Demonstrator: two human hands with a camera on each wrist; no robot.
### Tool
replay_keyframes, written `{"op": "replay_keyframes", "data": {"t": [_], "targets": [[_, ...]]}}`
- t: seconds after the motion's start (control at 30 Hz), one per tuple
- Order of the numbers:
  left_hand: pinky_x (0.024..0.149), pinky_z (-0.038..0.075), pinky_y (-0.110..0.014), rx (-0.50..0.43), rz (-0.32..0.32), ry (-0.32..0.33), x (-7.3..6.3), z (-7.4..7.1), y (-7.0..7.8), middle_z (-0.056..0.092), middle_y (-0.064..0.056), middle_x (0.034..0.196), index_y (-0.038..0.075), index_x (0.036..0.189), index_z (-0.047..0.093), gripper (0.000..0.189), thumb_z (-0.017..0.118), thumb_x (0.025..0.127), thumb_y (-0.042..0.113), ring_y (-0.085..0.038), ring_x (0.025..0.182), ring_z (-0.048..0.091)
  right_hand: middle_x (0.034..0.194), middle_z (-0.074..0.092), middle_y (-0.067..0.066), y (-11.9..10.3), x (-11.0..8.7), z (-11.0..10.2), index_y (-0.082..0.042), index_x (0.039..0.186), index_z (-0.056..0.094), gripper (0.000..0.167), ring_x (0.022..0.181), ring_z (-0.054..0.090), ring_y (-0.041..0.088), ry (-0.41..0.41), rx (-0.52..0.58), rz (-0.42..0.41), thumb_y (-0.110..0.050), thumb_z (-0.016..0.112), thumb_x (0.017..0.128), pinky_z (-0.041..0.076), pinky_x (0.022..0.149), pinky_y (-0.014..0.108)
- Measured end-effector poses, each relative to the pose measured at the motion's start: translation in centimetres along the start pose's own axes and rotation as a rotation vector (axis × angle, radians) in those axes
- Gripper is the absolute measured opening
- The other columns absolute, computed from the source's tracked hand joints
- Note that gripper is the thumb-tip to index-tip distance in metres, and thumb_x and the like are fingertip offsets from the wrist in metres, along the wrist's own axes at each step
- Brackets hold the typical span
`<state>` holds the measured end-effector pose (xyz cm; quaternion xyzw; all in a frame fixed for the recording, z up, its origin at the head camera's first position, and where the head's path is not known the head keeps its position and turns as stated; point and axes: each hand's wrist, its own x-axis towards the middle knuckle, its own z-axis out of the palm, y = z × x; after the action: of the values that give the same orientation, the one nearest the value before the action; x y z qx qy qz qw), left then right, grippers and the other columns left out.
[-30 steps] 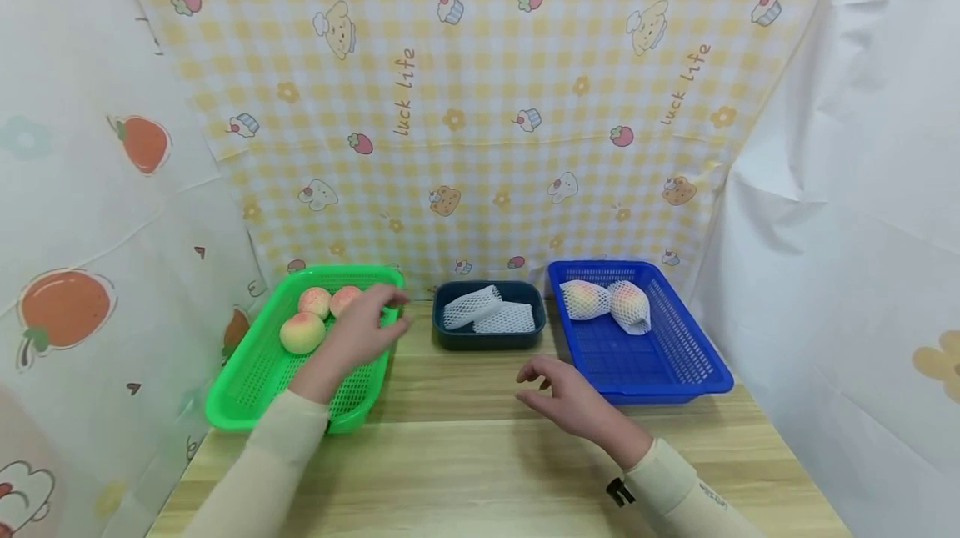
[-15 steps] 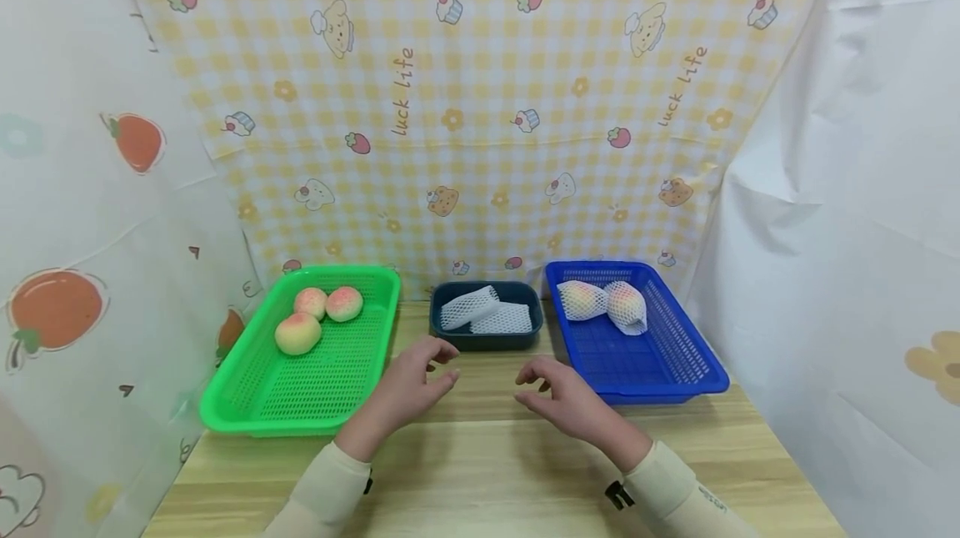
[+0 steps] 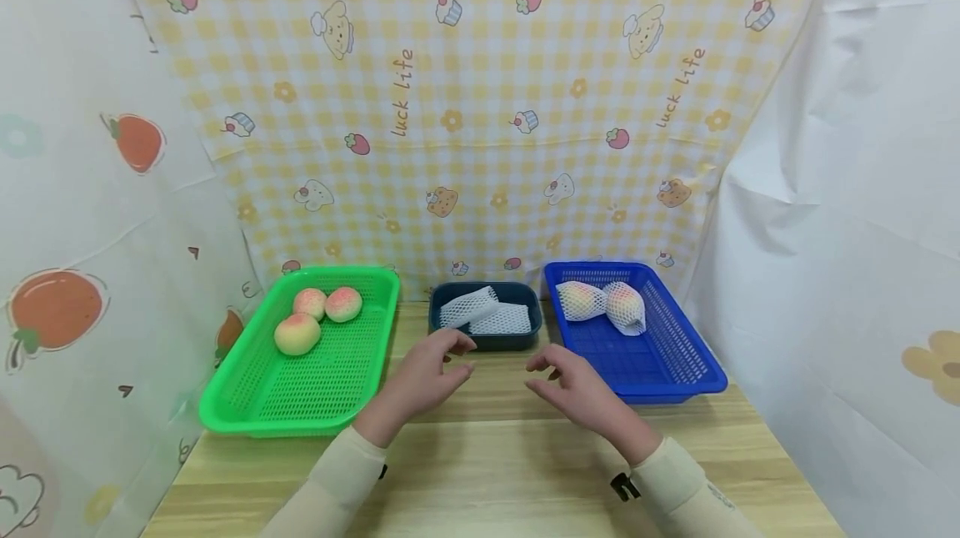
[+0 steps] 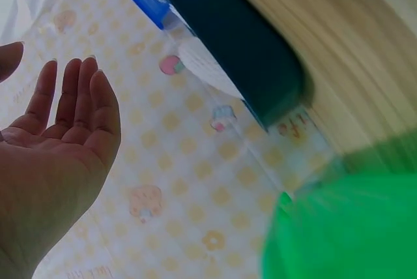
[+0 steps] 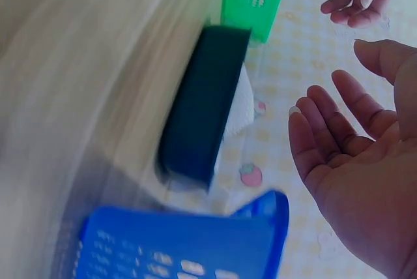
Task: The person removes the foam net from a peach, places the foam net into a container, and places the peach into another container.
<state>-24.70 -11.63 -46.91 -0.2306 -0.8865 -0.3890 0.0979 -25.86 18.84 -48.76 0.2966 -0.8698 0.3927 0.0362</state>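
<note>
Apparently the work stands between two wrappings, judging by bare fruit, loose sleeves and finished pieces side by side. The left hand (image 3: 426, 373) hangs with fingers loosely curved and thumb apart, holding nothing; the right hand (image 3: 583, 389) faces it across a gap, equally relaxed and unburdened. Just beyond the left hand sits the dark tray (image 3: 498, 344), with two white net sleeves (image 3: 501, 321) in it. To the left hand's left, the green basket (image 3: 322, 392) bears three bare peaches (image 3: 297, 335); right of and beyond the right hand, the blue basket (image 3: 626, 364) contains two sleeved peaches (image 3: 624, 306). The next move probably calls for reaching forward and pinching a single sleeve, without dragging its neighbour.
</note>
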Motion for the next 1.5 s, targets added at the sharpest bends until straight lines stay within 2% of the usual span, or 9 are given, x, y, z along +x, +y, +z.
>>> {"op": "replay_keyframes", "data": {"t": [0.13,0.4,0.5,0.87,1.0,1.13,1.23,1.3,1.5], "targets": [[0.103,0.059,-0.050,-0.030,0.040,-0.023,1.7,1.3,0.8,0.070,-0.002,0.125,0.014,0.124,0.073,0.021,0.078,0.104,0.017,-0.024,0.118,0.069,0.120,0.073,0.004,0.6,-0.4,-1.6,-0.019,0.121,0.073,0.016,0.102,0.069,0.021,0.046,-0.022,-0.001,-0.020,0.078,0.106,0.061,0.088,0.041],[0.104,0.058,-0.049,-0.062,0.091,-0.089,4.7,4.3,2.2,0.071,-0.010,0.125,0.009,0.126,0.072,0.023,0.075,0.105,0.015,-0.023,0.116,0.068,0.117,0.072,0.001,2.0,-1.6,-4.7,-0.020,0.119,0.073,0.014,0.106,0.070,0.021,0.116,-0.039,0.072,-0.023,0.078,0.106,0.061,0.092,0.046],[0.104,0.058,-0.050,-0.079,0.118,-0.103,5.5,5.3,2.8,0.072,-0.012,0.125,0.007,0.126,0.073,0.023,0.075,0.105,0.014,-0.025,0.116,0.068,0.117,0.071,-0.003,2.4,-1.9,-5.6,-0.019,0.120,0.073,0.016,0.105,0.069,0.020,0.133,-0.049,0.096,-0.024,0.078,0.106,0.061,0.091,0.042],[0.102,0.058,-0.038,-0.048,0.133,-0.128,7.7,8.3,4.8,0.069,0.004,0.121,0.017,0.124,0.073,0.019,0.074,0.107,0.026,-0.021,0.117,0.068,0.114,0.071,-0.003,3.6,-2.9,-7.8,-0.012,0.119,0.074,0.017,0.104,0.070,0.023,0.201,-0.105,0.126,-0.019,0.079,0.105,0.061,0.090,0.042],[0.096,0.059,-0.033,0.030,0.159,-0.131,8.4,9.9,5.5,0.068,0.005,0.119,0.017,0.125,0.073,0.023,0.073,0.108,0.032,-0.016,0.111,0.067,0.114,0.073,-0.001,4.2,-3.6,-8.1,-0.009,0.118,0.074,0.017,0.105,0.071,0.026,0.220,-0.126,0.100,-0.017,0.079,0.105,0.062,0.089,0.043],[0.090,0.059,-0.030,0.160,0.208,-0.121,8.7,11.6,5.7,0.069,0.001,0.122,0.014,0.130,0.073,0.032,0.069,0.110,0.039,-0.015,0.104,0.067,0.112,0.073,0.000,4.8,-3.7,-8.1,-0.009,0.117,0.073,0.016,0.104,0.072,0.022,0.226,-0.148,0.086,-0.016,0.080,0.104,0.063,0.089,0.046],[0.100,0.059,-0.036,0.247,0.234,-0.113,8.9,12.9,6.1,0.070,-0.003,0.132,0.012,0.137,0.072,0.042,0.065,0.111,0.043,-0.019,0.114,0.068,0.112,0.072,-0.002,5.1,-3.7,-8.2,-0.009,0.117,0.073,0.016,0.104,0.071,0.020,0.215,-0.157,0.102,-0.016,0.080,0.104,0.063,0.089,0.048],[0.111,0.054,-0.042,0.299,0.235,-0.115,9.0,13.8,6.5,0.069,-0.005,0.141,0.010,0.142,0.071,0.048,0.062,0.111,0.046,-0.023,0.129,0.065,0.112,0.072,-0.002,5.2,-3.6,-8.4,-0.011,0.118,0.073,0.016,0.104,0.070,0.020,0.209,-0.159,0.120,-0.016,0.080,0.105,0.062,0.090,0.048],[0.125,0.040,-0.054,0.456,0.170,-0.177,9.0,16.5,6.6,0.053,-0.008,0.166,0.016,0.159,0.060,0.064,0.048,0.113,0.060,-0.030,0.156,0.046,0.113,0.073,0.001,5.8,-3.1,-9.2,-0.009,0.119,0.073,0.017,0.104,0.071,0.023,0.208,-0.196,0.147,-0.018,0.079,0.105,0.061,0.090,0.049]]}}
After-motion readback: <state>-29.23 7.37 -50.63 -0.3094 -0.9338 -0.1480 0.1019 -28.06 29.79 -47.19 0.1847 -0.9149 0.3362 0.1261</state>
